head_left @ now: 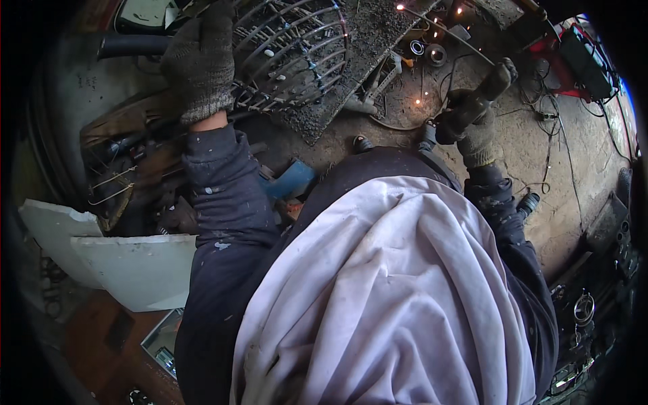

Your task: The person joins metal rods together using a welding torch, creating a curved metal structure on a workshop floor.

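Note:
My left hand [201, 64], in a dirty knitted glove, is at the upper left beside the metal grille. It looks closed around a dark round handle [135, 46] whose end sticks out to the left; the fingertips are partly hidden. The grille [290, 57] is made of curved metal bars and lies on a dirt-covered metal plate [378, 30]. At the upper right my gloved right hand [476, 135] grips a dark welding electrode holder [469, 111]. A thin welding rod [459, 42] runs from it up and left, and its tip glows near the plate's edge.
Glowing sparks dot the floor beside metal rings [437, 55]. A red and black machine [577, 64] with tangled cables [550, 115] stands at the upper right. White panels [135, 266] lean at the left. Dark metal parts and tools [584, 310] crowd the lower right.

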Demonstrator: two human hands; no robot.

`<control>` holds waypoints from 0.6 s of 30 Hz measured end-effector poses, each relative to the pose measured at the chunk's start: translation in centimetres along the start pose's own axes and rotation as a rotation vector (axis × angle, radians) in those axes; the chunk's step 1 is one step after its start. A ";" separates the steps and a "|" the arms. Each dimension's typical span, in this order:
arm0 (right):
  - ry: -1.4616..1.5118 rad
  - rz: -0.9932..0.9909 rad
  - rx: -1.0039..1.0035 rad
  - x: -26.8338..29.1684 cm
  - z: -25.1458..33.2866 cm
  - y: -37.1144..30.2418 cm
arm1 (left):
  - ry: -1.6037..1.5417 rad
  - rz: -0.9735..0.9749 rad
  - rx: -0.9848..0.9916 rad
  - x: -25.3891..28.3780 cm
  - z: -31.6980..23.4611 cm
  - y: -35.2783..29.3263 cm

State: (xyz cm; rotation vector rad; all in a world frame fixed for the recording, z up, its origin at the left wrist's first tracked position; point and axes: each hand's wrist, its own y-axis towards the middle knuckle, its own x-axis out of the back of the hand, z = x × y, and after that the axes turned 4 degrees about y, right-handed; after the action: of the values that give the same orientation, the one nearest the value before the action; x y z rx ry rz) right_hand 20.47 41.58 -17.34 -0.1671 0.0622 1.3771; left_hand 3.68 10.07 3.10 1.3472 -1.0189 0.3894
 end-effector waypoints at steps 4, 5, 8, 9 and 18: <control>-0.102 0.061 0.020 -0.4 0.6 -0.3 | -0.153 -0.003 0.236 -0.4 2.0 -0.2; -0.209 0.074 0.046 -0.2 0.3 -0.4 | -0.157 0.000 0.235 -0.8 2.3 -0.2; -0.222 0.036 -0.035 -0.3 -1.1 -1.0 | -0.182 0.005 0.217 -1.2 2.7 -0.4; -0.222 0.037 -0.037 -0.3 -1.3 -1.1 | -0.207 -0.014 0.214 -1.3 2.9 -0.4; -0.115 0.095 0.060 -3.4 2.3 -0.4 | -0.173 -0.033 0.241 -0.3 0.8 -0.7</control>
State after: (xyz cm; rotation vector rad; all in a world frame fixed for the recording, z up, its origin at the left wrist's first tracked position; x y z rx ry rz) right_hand 20.09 38.59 -14.59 -0.0346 0.0155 1.4758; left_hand 3.70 9.24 2.39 1.6340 -1.1170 0.3853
